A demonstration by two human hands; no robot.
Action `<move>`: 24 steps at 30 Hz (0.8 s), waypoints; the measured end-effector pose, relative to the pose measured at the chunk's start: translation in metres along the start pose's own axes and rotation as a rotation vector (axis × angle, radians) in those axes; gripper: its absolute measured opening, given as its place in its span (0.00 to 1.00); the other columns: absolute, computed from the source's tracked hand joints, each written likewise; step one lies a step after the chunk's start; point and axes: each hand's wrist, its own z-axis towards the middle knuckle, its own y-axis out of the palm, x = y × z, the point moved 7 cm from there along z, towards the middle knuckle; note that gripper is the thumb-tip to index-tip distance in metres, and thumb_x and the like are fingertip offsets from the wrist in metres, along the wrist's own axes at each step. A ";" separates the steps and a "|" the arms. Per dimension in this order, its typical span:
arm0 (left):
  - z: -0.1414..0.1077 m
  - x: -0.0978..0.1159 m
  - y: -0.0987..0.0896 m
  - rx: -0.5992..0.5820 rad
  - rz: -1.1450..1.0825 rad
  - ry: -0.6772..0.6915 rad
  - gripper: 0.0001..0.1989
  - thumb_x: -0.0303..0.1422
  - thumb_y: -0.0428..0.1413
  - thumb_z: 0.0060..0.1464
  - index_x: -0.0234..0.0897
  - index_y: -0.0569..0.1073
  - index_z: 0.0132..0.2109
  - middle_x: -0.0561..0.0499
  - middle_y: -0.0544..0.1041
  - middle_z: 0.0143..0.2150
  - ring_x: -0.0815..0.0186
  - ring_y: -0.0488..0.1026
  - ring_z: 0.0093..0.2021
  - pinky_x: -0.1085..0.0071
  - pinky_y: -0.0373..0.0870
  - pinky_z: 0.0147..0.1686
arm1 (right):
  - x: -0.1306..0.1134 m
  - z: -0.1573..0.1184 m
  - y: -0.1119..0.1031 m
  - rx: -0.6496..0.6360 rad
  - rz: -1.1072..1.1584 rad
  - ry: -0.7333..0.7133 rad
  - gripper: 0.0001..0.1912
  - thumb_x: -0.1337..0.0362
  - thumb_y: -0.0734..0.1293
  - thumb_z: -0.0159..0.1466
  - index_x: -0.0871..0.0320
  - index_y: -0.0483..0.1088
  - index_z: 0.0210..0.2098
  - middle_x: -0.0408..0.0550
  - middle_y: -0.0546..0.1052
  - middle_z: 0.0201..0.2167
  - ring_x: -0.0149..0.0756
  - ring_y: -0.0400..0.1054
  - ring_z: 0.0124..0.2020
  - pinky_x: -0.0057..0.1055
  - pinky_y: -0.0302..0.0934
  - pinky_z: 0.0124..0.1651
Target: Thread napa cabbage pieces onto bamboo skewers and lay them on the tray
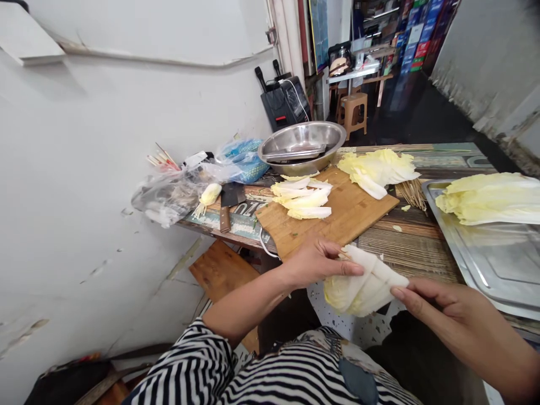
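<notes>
Several napa cabbage leaves (358, 287), pale yellow with thick white stems, are held overlapped above my lap. My left hand (314, 261) grips them from the left, thumb on top; a thin wooden stick shows by its fingers. With thumb and fingers, my right hand (434, 304) pinches the white stem end on the right. Just beyond my left hand lies a wooden cutting board (358, 208). Cut cabbage pieces (304, 197) rest on its left part, and larger cabbage leaves (379, 169) lie over its far right corner.
A metal tray (468, 253) at right carries more cabbage leaves (493, 197). Wooden skewers (411, 194) lie between tray and board. At the back stands a steel basin (304, 146). A cleaver (228, 205), enoki mushrooms (207, 198) and plastic bags (169, 194) sit left, by the wall.
</notes>
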 end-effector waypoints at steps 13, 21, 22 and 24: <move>0.022 0.050 -0.066 0.321 1.038 0.503 0.15 0.32 0.58 0.62 0.34 0.79 0.54 0.36 0.78 0.55 0.54 0.72 0.57 0.56 0.63 0.61 | 0.036 -0.006 -0.004 0.063 0.052 0.136 0.26 0.39 0.65 0.63 0.54 0.74 0.25 0.41 0.71 0.20 0.33 0.63 0.23 0.26 0.59 0.25; 0.082 0.037 -0.067 0.129 1.576 0.322 0.14 0.24 0.49 0.64 0.30 0.78 0.49 0.37 0.79 0.48 0.54 0.71 0.52 0.60 0.62 0.55 | 0.041 -0.013 0.000 0.079 0.094 0.143 0.23 0.41 0.67 0.63 0.54 0.81 0.36 0.40 0.74 0.22 0.33 0.65 0.23 0.26 0.64 0.28; 0.085 0.040 -0.069 0.151 1.542 0.312 0.12 0.24 0.50 0.62 0.30 0.79 0.45 0.37 0.79 0.45 0.53 0.71 0.51 0.60 0.62 0.54 | 0.041 -0.014 0.000 0.084 0.099 0.144 0.22 0.42 0.67 0.63 0.54 0.81 0.36 0.40 0.74 0.22 0.33 0.65 0.24 0.26 0.65 0.29; 0.084 0.045 -0.070 0.187 1.505 0.296 0.11 0.24 0.52 0.61 0.31 0.78 0.36 0.37 0.79 0.39 0.52 0.72 0.48 0.61 0.62 0.51 | 0.042 -0.015 -0.001 0.105 0.106 0.146 0.22 0.42 0.67 0.63 0.54 0.79 0.33 0.40 0.72 0.20 0.32 0.64 0.22 0.27 0.65 0.30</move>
